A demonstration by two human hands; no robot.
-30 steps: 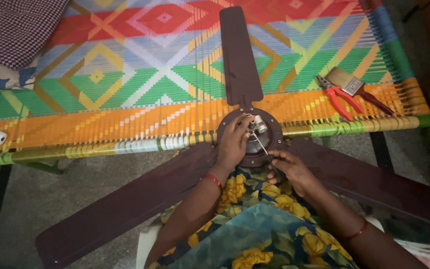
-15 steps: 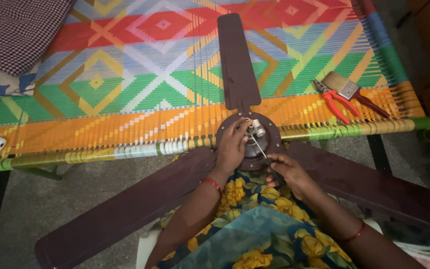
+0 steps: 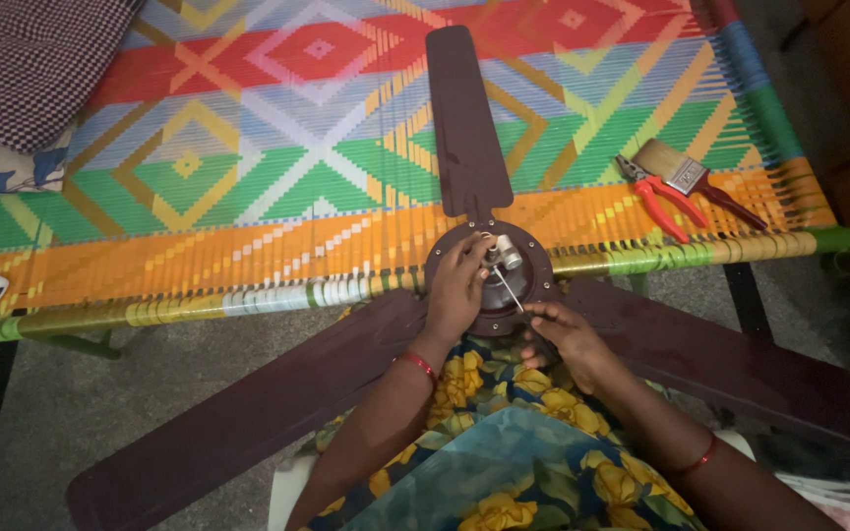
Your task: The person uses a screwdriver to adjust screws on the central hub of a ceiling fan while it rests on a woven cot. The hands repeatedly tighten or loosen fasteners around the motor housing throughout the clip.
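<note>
- Three long brown blades make the ceiling fan your largest piece: one blade lies across the woven cot, two reach out over the floor on either side of your lap. Expect it to be heavy at the centre and awkward to swing, so steady it from the middle, not from a blade tip, which would likely flex.
- At the middle sits the round motor hub, resting at the cot's edge rail just in front of you. It looks like rigid metal and the safest place to hold.
- Your left hand lies over the hub with its fingers curled about the short pale shaft stub at the centre.
- Your right hand has its fingertips pinched together on a thin metal rod, angled up toward the stub. It is slim and probably slippery, so grip it close to its end.
- Well apart on the cot lie red-handled pliers and a paintbrush, touching each other.
</note>
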